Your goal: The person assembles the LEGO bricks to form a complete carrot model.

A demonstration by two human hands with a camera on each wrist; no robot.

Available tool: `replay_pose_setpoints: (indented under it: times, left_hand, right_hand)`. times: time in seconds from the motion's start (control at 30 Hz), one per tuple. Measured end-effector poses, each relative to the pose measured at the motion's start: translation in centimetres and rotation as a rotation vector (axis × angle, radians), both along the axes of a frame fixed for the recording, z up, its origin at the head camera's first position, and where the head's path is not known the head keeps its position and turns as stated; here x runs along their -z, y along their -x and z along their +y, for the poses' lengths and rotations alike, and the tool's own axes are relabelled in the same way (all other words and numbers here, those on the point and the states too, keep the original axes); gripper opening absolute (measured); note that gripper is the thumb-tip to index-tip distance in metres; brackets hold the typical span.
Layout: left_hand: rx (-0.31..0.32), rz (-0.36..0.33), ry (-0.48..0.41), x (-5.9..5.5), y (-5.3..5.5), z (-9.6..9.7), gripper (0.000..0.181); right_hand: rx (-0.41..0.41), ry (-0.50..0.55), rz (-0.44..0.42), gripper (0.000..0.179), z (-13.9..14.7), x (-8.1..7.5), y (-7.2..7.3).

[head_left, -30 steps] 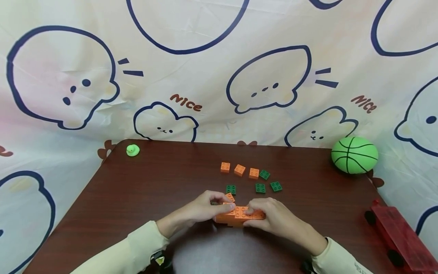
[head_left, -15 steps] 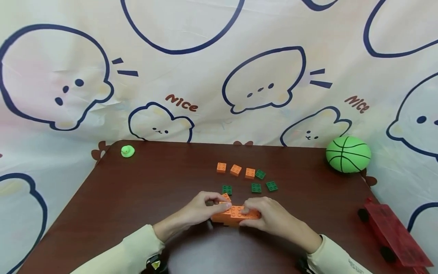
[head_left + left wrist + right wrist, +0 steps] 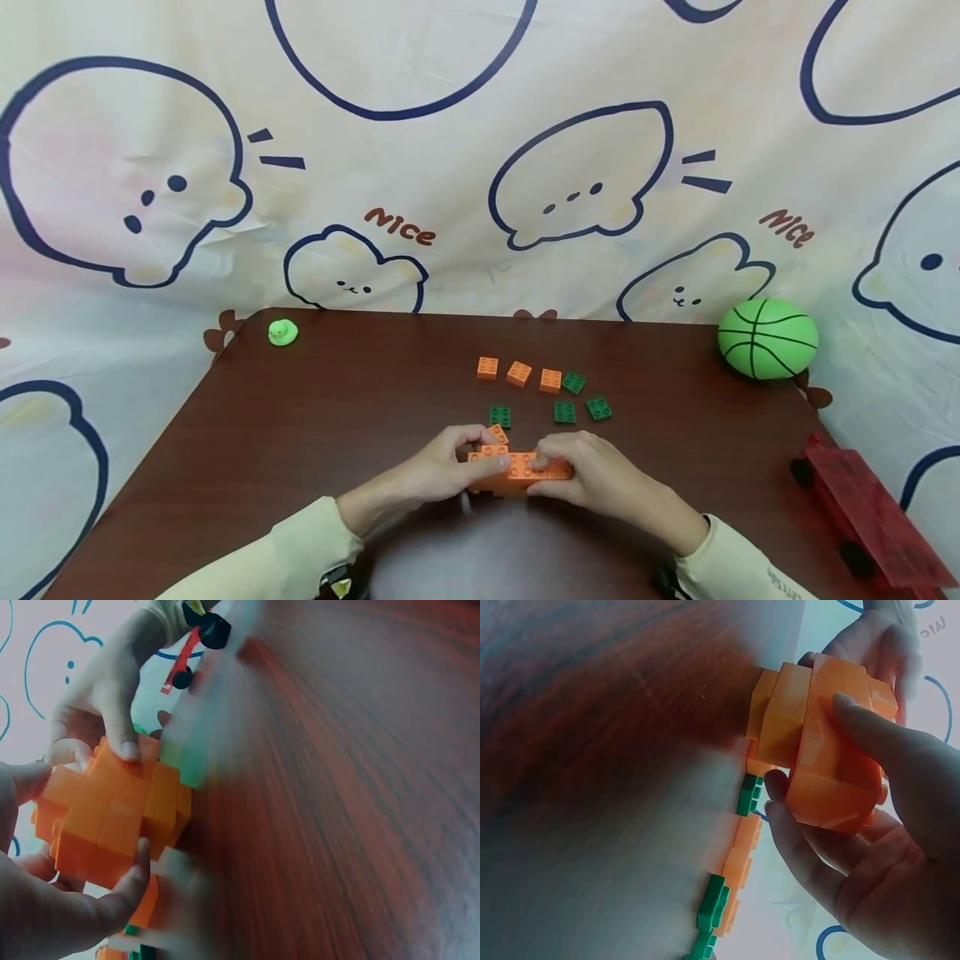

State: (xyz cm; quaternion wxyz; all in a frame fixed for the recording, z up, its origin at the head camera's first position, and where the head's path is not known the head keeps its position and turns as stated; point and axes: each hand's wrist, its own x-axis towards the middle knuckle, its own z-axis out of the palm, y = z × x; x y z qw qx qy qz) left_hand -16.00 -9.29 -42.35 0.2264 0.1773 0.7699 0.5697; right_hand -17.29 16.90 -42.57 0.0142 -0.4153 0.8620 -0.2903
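An assembly of joined orange building blocks (image 3: 522,469) is held between both hands just above the tabletop; I cannot tell whether it touches. My left hand (image 3: 441,468) grips its left end, with the thumb across the near side. At the other end my right hand (image 3: 603,473) holds it, fingers on top and thumb on the near face. Several layers of the assembly (image 3: 112,810) show in the left wrist view, both hands around it. The right wrist view shows its stepped underside (image 3: 829,761). Just behind it lies a loose orange block (image 3: 498,433), close to the left fingertips.
Beyond the hands are loose orange blocks (image 3: 519,373) and several green blocks (image 3: 565,412). A green toy duck (image 3: 282,332) sits at the far left corner, a green ball (image 3: 768,339) at the far right. A red toy vehicle (image 3: 873,512) stands along the right edge.
My left thumb has slid down from the top of the assembly to its near side, uncovering studs at the left end. The right hand keeps its hold. The head view has shifted slightly.
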Motion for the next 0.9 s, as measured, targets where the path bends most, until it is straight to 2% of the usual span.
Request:
replay_pose_setpoints:
  times: [0.17, 0.33, 0.47, 0.63, 0.7, 0.77, 0.8, 0.9]
  left_hand:
    - [-0.015, -0.006, 0.006, 0.14, -0.17, 0.23, 0.027]
    - [-0.049, -0.048, 0.018, -0.14, -0.18, 0.59, 0.033]
    - [-0.046, -0.024, 0.012, 0.04, -0.14, 0.57, 0.034]
    - [-0.031, -0.006, -0.044, 0.44, 0.06, 0.39, 0.032]
    - [-0.023, 0.032, -0.026, 0.48, 0.16, 0.39, 0.030]
    - [-0.016, 0.108, 0.035, 0.38, 0.17, 0.36, 0.027]
    - [-0.008, 0.150, 0.068, 0.27, 0.12, 0.31, 0.025]
    - [0.023, 0.334, 0.196, -0.27, -0.18, 0.08, 0.028]
  right_hand:
    - [0.000, 0.001, 0.002, 0.023, 0.10, 0.05, -0.20]
    - [0.006, 0.001, 0.006, 0.023, 0.12, 0.04, -0.29]
    - [-0.003, 0.012, -0.003, 0.022, -0.01, 0.09, -0.28]
    - [-0.005, 0.018, 0.003, 0.024, 0.03, 0.04, -0.25]
    - [0.004, 0.016, 0.006, 0.026, 0.10, -0.03, -0.27]
    - [0.010, 0.010, 0.007, 0.027, 0.15, -0.09, -0.28]
    - [0.010, 0.005, 0.006, 0.027, 0.14, -0.12, -0.29]
    - [0.002, -0.016, 0.001, 0.025, -0.01, -0.22, -0.25]
